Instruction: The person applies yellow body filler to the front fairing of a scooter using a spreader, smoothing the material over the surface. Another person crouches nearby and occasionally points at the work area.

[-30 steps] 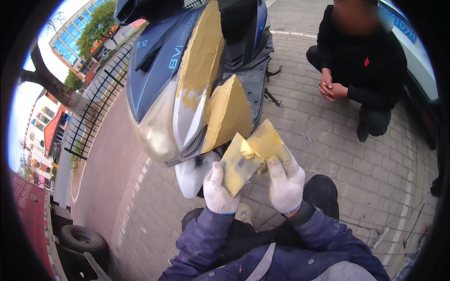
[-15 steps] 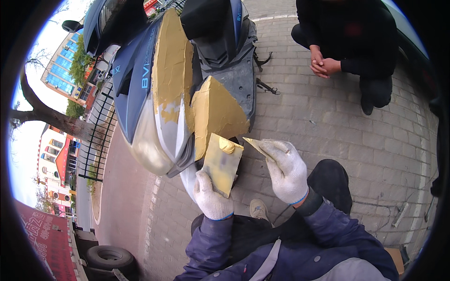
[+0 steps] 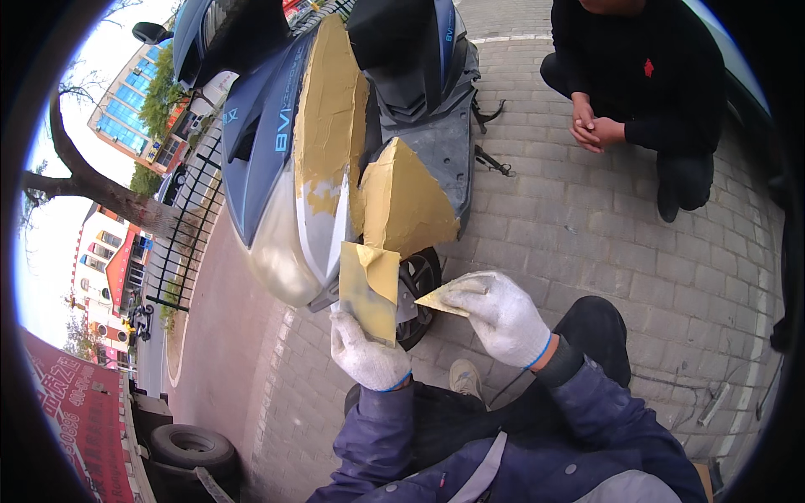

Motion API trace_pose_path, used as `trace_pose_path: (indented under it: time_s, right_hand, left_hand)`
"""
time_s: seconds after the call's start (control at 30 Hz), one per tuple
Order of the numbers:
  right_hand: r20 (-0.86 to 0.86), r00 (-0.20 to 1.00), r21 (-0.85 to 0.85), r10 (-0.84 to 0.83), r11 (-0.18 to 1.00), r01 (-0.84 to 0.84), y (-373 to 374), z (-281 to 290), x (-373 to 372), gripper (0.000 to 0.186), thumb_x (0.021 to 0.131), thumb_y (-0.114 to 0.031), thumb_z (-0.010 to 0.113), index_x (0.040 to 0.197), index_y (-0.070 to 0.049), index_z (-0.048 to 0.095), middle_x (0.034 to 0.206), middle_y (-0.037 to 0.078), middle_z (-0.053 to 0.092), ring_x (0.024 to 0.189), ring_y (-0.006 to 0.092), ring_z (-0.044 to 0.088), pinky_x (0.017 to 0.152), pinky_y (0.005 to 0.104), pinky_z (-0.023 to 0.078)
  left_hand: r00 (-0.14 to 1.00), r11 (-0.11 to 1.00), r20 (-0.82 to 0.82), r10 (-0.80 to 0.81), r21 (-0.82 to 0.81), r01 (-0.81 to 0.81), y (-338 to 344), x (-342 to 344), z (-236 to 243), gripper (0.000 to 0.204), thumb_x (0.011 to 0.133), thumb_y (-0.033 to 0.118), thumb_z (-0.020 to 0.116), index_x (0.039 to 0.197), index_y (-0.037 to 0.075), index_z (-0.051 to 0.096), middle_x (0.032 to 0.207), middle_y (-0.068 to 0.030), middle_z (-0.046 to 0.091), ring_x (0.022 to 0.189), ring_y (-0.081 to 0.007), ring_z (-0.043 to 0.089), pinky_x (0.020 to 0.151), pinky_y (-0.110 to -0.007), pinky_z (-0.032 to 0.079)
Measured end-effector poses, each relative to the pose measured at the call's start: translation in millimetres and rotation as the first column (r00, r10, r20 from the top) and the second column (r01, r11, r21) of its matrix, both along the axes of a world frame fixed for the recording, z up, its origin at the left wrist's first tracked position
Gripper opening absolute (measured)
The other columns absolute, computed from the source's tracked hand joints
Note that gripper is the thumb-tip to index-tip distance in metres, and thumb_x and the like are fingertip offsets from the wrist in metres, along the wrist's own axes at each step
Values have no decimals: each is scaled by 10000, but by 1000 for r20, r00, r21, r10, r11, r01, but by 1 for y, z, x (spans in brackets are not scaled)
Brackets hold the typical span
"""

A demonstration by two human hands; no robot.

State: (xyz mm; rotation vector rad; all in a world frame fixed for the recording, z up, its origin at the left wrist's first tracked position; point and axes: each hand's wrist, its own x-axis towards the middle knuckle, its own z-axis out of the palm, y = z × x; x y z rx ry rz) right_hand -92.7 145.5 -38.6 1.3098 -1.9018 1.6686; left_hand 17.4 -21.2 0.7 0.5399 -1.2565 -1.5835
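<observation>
A scooter (image 3: 264,163) stands beyond the plate (image 3: 365,300), between a fence (image 3: 191,237) left and a person (image 3: 641,109) right

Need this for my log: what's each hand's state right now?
Left hand: closed, holding a flat rectangular sheet smeared with yellow.
Right hand: closed, holding a yellow-smeared spreader.

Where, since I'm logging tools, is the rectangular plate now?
In the head view, the rectangular plate is slightly left of centre, held in the left hand, just below the wedge-shaped yellow panel.
</observation>
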Motion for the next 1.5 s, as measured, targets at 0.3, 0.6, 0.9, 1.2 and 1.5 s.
trace_pose_path:
  time_s: [0.3,0.6,0.9,1.2,1.5]
  right_hand:
    - [26,973,-266,-231,936,230,-83,81,-118,271,1079,-58,652,1331,-45,750,1195,152,765,1097,283,753,961,350,582]
    - [-66,905,-302,-419,873,382,-162,122,-171,290,1060,-97,659,1327,-104,771,1207,155,764,1139,352,715,1024,422,573]
    - [-334,817,-273,-471,878,394,-169,109,-155,390,945,-8,729,1327,-75,769,1252,147,756,1142,359,691,1016,444,565]
    - [-410,825,-212,-390,920,330,-162,103,-120,425,866,-2,769,1291,-29,771,1250,152,753,1112,371,692,986,451,570]
    - [-198,978,-211,-68,977,25,-73,115,-54,318,982,75,690,1280,-5,767,1238,185,760,1140,326,745,993,384,590]
  left_hand:
    - [999,998,5,48,50,-48,-3,7,10,520,1201,373,430,1384,-83,602,1294,-182,705,1122,-279,740,943,-418,627]
    - [997,997,-49,51,63,-48,-14,8,10,489,1194,367,473,1336,-76,625,1257,-168,717,1080,-261,745,917,-399,627]
    - [1000,997,-22,17,78,-15,-20,10,12,503,1196,318,453,1398,-111,621,1279,-156,711,1145,-225,719,980,-360,587]
    - [1000,997,-12,20,77,-19,-17,8,19,504,1201,315,419,1398,-106,614,1303,-153,700,1141,-219,716,970,-348,587]
    - [978,983,-190,-86,147,114,-24,7,13,403,1200,273,430,1330,-56,623,1244,-145,710,1080,-223,730,921,-374,612]
